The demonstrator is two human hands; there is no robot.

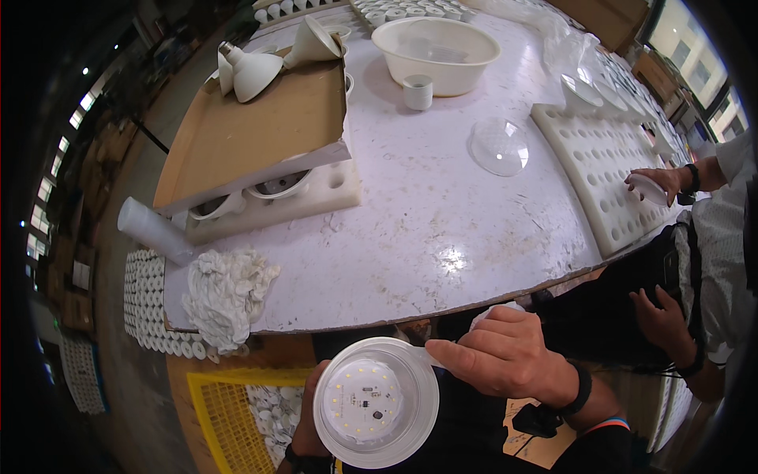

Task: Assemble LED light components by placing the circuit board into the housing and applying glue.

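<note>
Below the table edge, my left hand [310, 423] grips a white, round lamp housing [330, 430] from its left side, most of its fingers hidden behind it. The housing's open face is turned up. Inside lies a white round LED board [359, 419] with small yellow LEDs around its edge and a few dark parts. My right hand [505, 355] is closed on a whitish, cloth-like piece [496, 310] that shows above the knuckles. Its pointing finger reaches the housing's upper right rim, where a pale, partly see-through edge shows.
A crumpled white rag [229, 296] and a plastic-wrapped roll [150, 225] lie at the table's left. Lamp housings [257, 75] rest on a cardboard tray [260, 118]. Farther back are a white basin [434, 59], cup [418, 93] and clear dome [499, 147]. A co-worker's hand [659, 186] holds a white piece over a holed foam board [588, 166]. A yellow basket [213, 403] stands below.
</note>
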